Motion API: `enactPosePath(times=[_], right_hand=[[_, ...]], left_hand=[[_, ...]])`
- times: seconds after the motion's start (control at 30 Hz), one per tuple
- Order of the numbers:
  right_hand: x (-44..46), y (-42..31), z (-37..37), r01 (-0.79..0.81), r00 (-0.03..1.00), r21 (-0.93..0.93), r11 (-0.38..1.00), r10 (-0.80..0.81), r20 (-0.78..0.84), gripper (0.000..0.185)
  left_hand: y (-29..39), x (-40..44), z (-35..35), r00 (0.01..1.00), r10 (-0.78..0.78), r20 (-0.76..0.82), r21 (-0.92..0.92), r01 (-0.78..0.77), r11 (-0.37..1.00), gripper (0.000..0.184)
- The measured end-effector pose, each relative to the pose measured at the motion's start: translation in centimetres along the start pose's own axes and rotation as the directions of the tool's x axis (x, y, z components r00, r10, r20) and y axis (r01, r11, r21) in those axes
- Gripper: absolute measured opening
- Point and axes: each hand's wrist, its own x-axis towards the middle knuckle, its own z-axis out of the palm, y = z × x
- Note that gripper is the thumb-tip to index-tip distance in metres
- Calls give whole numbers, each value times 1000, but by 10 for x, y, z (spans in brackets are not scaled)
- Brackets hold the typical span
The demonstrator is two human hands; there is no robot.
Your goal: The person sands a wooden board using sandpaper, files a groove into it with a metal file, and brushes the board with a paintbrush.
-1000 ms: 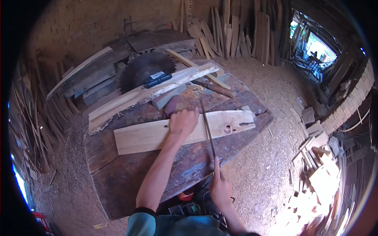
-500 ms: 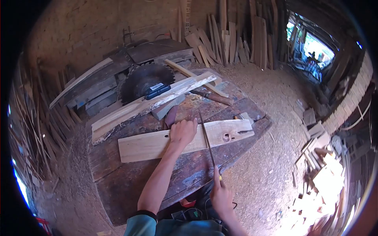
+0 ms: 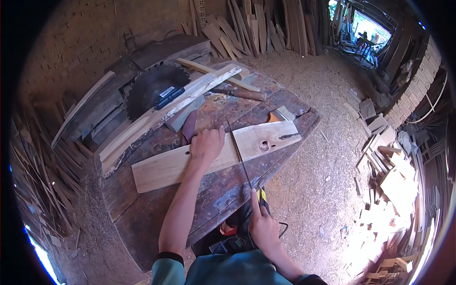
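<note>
A pale wooden board (image 3: 159,170) with a knot hole near its right end lies across the worn workbench (image 3: 147,211). My left hand (image 3: 207,145) is closed over the board's far edge, left of the saw, pressing it on the bench. In my right hand (image 3: 264,229) is the handle of a handsaw (image 3: 240,155), with the index finger stretched along it. The narrow blade lies across the board, between my left hand and the knot hole, its tip past the far edge. Whether the teeth have cut into the wood cannot be made out.
A large circular saw blade (image 3: 152,90) stands behind the bench. Long timber pieces (image 3: 137,130), a dark blue box (image 3: 169,97) and a wooden-handled tool (image 3: 244,94) lie at the back. Scrap wood (image 3: 396,183) is piled on the right, and sawdust covers the floor (image 3: 304,175).
The view has shifted, so bench and board appear further up and left. Both hands keep their holds, and the handsaw stays across the same part of the board.
</note>
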Motion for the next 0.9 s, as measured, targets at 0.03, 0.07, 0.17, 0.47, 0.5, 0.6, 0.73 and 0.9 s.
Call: enactPosePath(times=[0.03,0.07,0.17,0.47,0.5,0.6,0.73,0.9], right_hand=[[-8,0,-5,-20,1000,3,1000,20,15,74],[-16,1,-8,-36,999,5,999,36,28,73],[-32,10,-13,-54,998,37,998,53,38,73],[-37,20,-13,2,993,52,999,4,-121,71],[-36,22,-12,-2,993,39,999,6,-115,71],[-34,18,-16,-34,998,37,999,36,-46,68],[-31,14,-16,-30,999,60,998,32,-19,66],[-27,17,-8,-12,1000,115,993,14,-21,66]], left_hand=[[0,0,1,1000,-7,13,1,7,1000,52],[0,0,1,1000,-15,21,-9,16,1000,53],[-1,0,3,999,-27,21,-22,28,999,54],[1,-2,-1,1000,-6,18,-3,6,1000,54],[1,-2,-1,1000,-7,17,3,7,1000,54],[1,-1,0,1000,-3,17,6,3,1000,54],[1,-1,2,1000,-6,13,1,6,1000,55],[2,-1,-2,999,-9,35,-18,10,1000,55]])
